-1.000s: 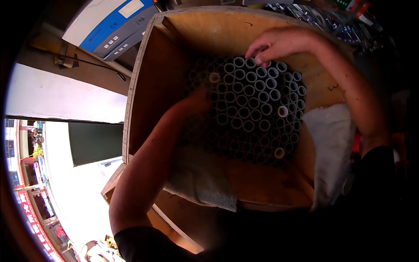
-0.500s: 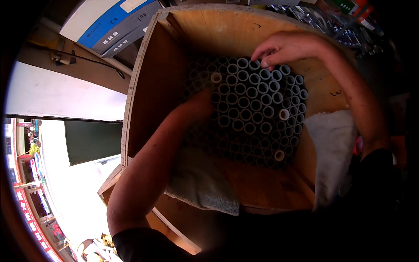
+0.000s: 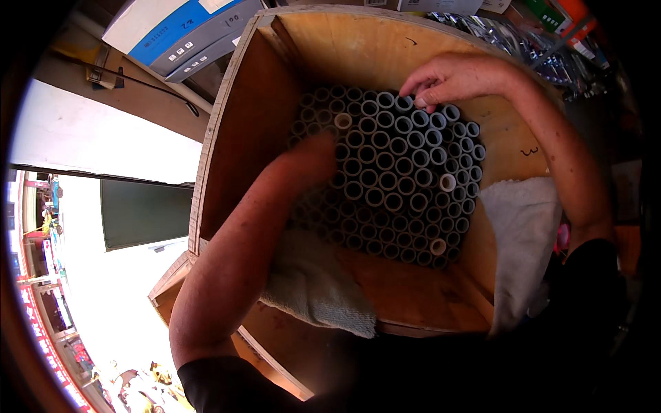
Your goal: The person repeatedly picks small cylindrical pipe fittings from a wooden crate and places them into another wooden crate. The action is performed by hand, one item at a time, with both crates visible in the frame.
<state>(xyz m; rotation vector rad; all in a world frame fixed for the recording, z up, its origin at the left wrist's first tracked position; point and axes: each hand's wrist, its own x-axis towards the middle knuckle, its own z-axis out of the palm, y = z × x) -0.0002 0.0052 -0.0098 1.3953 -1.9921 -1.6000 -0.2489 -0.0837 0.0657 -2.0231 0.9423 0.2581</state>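
Many short white plastic tubes point(image 3: 403, 162) stand on end, packed side by side with their round open ends up, inside a deep wooden box point(image 3: 237, 148). My left hand point(image 3: 315, 157) is low over the left part of the tubes, in shadow. Its fingers are hidden, so whether it holds a tube cannot be seen. At the far side, my right hand point(image 3: 451, 79) hovers over or touches the back rows of tubes. Its fingers are loosely bent with a gap between thumb and forefinger, and nothing shows between them. A few tubes, such as a cream one point(image 3: 343, 121), look paler than the others.
A grey cloth point(image 3: 320, 289) hangs over the box's near edge, and a white cloth point(image 3: 520, 230) drapes its right wall. Cartons point(image 3: 186, 45) stand behind on the left. Shiny plastic-wrapped packs point(image 3: 513, 45) lie beyond the back right. Bright daylight enters at left.
The view has shifted slightly. My left hand seems a little raised from the tubes, showing more of its back. My right hand stays at the back rows.
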